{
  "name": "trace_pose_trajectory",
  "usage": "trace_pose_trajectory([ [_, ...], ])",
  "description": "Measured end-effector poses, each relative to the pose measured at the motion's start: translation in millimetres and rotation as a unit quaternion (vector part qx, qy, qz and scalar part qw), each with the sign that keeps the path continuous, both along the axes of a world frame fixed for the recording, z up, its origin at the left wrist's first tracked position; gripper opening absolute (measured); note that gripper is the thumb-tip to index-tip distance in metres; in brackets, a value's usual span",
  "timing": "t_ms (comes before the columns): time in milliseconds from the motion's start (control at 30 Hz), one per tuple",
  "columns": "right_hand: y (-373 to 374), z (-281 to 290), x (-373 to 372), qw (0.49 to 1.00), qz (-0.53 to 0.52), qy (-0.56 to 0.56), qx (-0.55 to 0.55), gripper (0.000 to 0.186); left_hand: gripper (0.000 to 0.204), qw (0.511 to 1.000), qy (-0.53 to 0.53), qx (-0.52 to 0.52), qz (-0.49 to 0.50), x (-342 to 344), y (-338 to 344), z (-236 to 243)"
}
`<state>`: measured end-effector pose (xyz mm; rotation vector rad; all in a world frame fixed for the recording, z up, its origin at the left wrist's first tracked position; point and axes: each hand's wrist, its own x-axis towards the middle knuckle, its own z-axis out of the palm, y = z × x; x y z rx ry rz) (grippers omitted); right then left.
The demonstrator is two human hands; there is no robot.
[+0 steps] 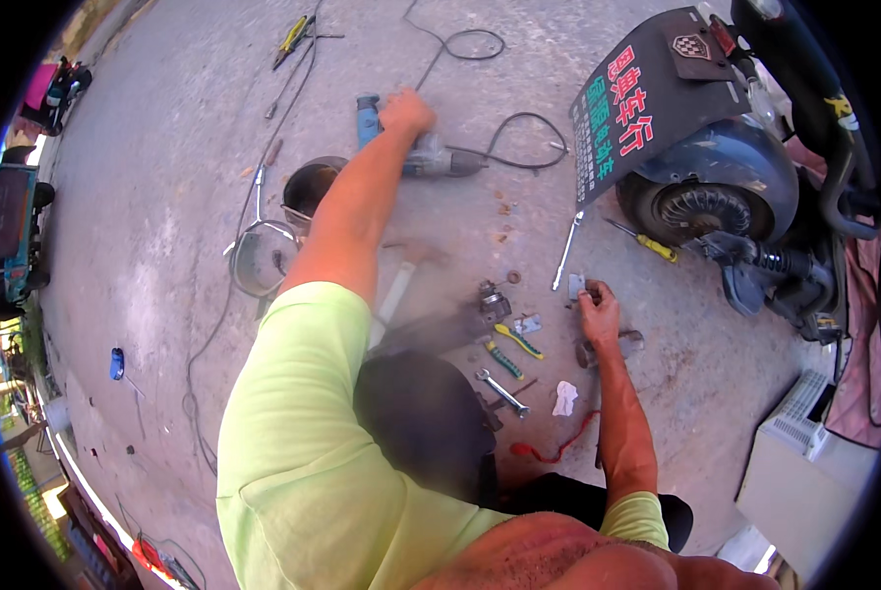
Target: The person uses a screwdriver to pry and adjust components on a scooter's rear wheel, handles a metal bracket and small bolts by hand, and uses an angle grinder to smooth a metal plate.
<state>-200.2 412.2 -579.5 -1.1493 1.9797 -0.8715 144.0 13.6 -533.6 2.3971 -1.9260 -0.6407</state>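
Reaching forward, my left hand point(406, 113) grips a blue-and-grey power tool point(439, 162) lying on the concrete, its cord looping to the right. My right hand point(598, 313) pinches a small grey metal piece point(576, 286), with a dark cylindrical part point(629, 343) just beneath it. Between my arms lie a small mechanical assembly point(493, 300), a light plate point(526, 324), yellow-green pliers point(519, 341), a spanner point(502, 391), a white scrap point(564, 397) and a red wire point(568, 444). A haze blurs the floor around a pale bar point(391, 303) beside my left arm.
A scooter point(726, 187) stands at right, a screwdriver point(657, 246) and long wrench point(566, 251) near its wheel. Metal containers point(264, 264) sit left of my arm. Pliers point(291, 39) and cables lie ahead. A white case point(785, 492) is at lower right; parked vehicles point(13, 236) are far left.
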Motion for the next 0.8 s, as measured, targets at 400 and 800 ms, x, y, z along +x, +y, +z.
trace_pose_trajectory([
  [400,-3,-4,6,1.0,0.014,-0.012,-0.002,0.029,0.056,0.987,0.041,-0.075,-0.134,85,-53,38],
  [800,-3,-4,-3,0.999,-0.009,0.018,-0.034,0.03,0.058,1.0,-0.025,0.006,0.003,320,14,-32],
])
